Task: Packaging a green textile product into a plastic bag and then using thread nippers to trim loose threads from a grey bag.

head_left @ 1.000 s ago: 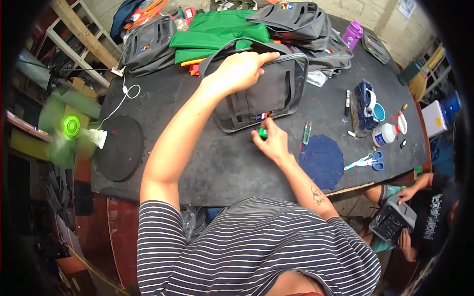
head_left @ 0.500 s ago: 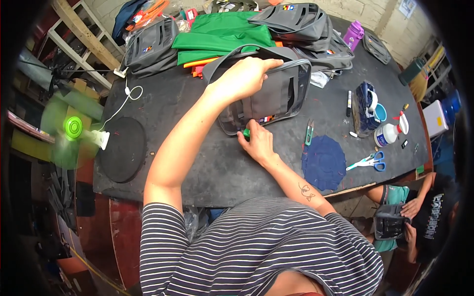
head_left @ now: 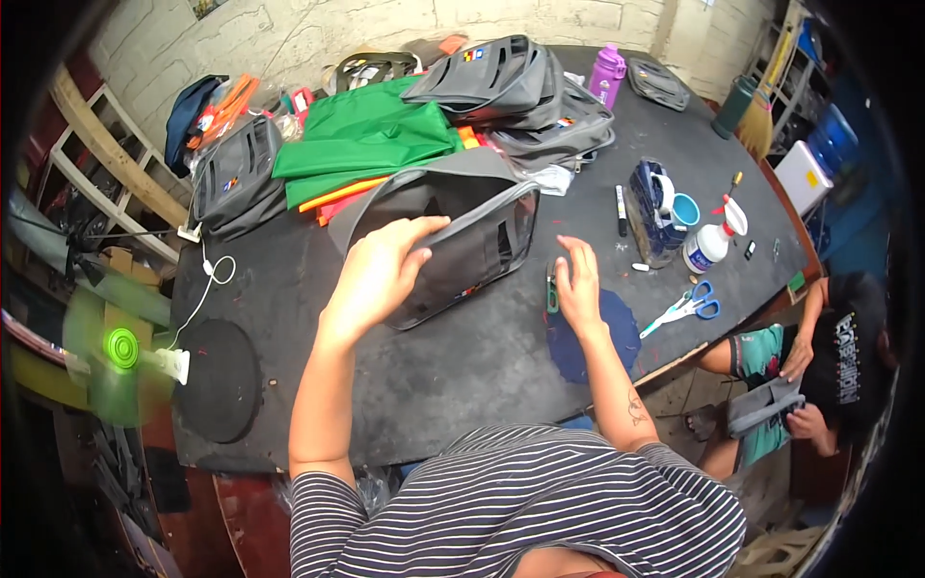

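Note:
A grey zippered bag [head_left: 453,246] with clear dark mesh-like panels stands gaping on the black table in front of me. My left hand [head_left: 381,275] is over its near left side, fingers stretched out and thumb apart; whether it touches the fabric I cannot tell. To the right of the bag, my right hand [head_left: 580,289] is open, fingers extended, with nothing visible in it. Just left of that hand lie green-handled thread snips [head_left: 552,291]. Beneath the hand and wrist is a round dark blue cloth [head_left: 607,337].
Behind the bag are folded green fabric [head_left: 366,135] and stacked grey bags [head_left: 501,82]. Blue-handled scissors [head_left: 699,303], a spray bottle [head_left: 711,241], a marker [head_left: 621,210] and a dark blue caddy [head_left: 655,212] lie rightward. A fan [head_left: 122,349] spins at left; a co-worker [head_left: 829,366] sits at right.
My right hand has left the bag's lower edge and a small green thing there, moving right beside the snips. My left hand has drawn back from the bag's top. The view has shifted.

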`<action>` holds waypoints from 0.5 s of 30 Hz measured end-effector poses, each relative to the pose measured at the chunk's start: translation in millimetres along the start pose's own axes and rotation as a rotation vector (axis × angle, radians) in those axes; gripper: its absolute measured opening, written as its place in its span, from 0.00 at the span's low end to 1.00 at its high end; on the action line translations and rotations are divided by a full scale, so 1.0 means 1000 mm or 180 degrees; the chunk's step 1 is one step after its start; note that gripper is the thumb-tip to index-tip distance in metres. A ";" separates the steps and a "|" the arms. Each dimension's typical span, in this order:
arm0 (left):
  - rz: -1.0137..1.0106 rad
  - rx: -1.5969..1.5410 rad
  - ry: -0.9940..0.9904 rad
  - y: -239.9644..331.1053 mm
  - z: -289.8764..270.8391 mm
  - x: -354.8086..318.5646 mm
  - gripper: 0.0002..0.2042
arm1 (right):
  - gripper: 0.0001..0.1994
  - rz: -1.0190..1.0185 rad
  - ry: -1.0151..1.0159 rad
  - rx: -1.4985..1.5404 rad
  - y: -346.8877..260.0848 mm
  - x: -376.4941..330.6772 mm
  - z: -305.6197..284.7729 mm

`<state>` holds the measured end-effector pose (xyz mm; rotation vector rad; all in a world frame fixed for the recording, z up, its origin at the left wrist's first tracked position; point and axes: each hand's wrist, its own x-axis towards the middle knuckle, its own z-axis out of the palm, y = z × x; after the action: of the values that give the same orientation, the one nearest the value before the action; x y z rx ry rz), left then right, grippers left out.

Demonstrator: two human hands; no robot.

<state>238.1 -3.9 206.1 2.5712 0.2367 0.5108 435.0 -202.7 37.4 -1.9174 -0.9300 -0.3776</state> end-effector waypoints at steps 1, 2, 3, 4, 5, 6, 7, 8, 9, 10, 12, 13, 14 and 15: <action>-0.0006 0.0002 -0.0080 0.005 -0.002 -0.003 0.18 | 0.16 0.0000 0.0033 0.0355 0.010 0.006 0.006; 0.0056 0.0045 -0.0059 0.007 -0.004 -0.008 0.16 | 0.16 0.0242 -0.0175 0.0574 0.015 0.009 0.014; -0.0013 0.0118 -0.0174 0.013 -0.008 -0.008 0.16 | 0.15 0.0491 -0.0422 0.0890 0.029 0.009 0.022; -0.0079 0.0191 -0.0290 0.017 -0.011 -0.008 0.15 | 0.14 0.0741 -0.0665 0.1206 0.042 0.008 0.030; 0.0026 0.0130 -0.0258 0.014 -0.011 -0.012 0.13 | 0.12 0.1392 -0.1262 0.1626 0.042 0.011 0.034; 0.0010 0.0159 -0.0302 0.014 -0.009 -0.014 0.13 | 0.11 0.1510 -0.1339 0.1828 0.043 0.009 0.036; -0.0001 0.0185 -0.0350 0.017 -0.007 -0.014 0.13 | 0.10 0.1631 -0.1408 0.2028 0.043 0.006 0.037; -0.0019 0.0261 -0.0347 0.022 -0.004 -0.015 0.13 | 0.08 0.1751 -0.1344 0.2332 0.028 0.007 0.035; 0.0202 0.0328 -0.0221 0.023 0.006 -0.012 0.15 | 0.08 0.1746 -0.1352 0.2330 0.028 0.006 0.034; 0.0268 0.0410 -0.0182 0.030 0.014 -0.009 0.17 | 0.07 0.1829 -0.1439 0.2287 0.029 0.006 0.032; 0.0437 0.0488 -0.0030 0.037 0.038 0.003 0.19 | 0.06 0.1912 -0.1515 0.2244 0.028 0.006 0.029; 0.0465 0.0555 -0.0023 0.041 0.047 0.009 0.19 | 0.05 0.2148 -0.1500 0.2329 0.025 0.005 0.027; 0.0568 0.0602 0.0105 0.042 0.056 0.013 0.19 | 0.04 0.2374 -0.1508 0.2431 0.020 0.005 0.025; 0.0653 0.0609 0.0164 0.043 0.064 0.017 0.19 | 0.04 0.2374 -0.1510 0.2427 0.017 0.006 0.022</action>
<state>281.9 -64.8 181.9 2.7879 0.0402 0.6586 448.8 -185.5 19.5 -1.4853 -0.4598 0.7939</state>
